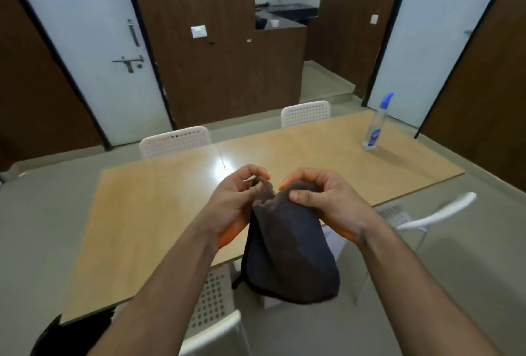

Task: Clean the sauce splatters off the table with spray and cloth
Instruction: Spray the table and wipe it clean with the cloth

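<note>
A dark grey cloth [287, 253] hangs in the air over the near edge of the light wooden table [159, 207]. My left hand [236, 202] pinches its top left corner. My right hand [324, 199] grips the bunched top edge on the right. The cloth droops down below both hands. A clear spray bottle [377, 123] with a blue nozzle and blue label stands upright on the far right part of the table, well beyond my hands. No sauce marks are plain on the table; a bright light glare lies near its middle.
White perforated chairs stand around the table: two on the far side [175, 140] [306, 113], one just below my arms [213, 307], one at the right [427, 216]. White doors, brown panel walls and a kitchenette lie behind. A dark object [71, 335] sits at bottom left.
</note>
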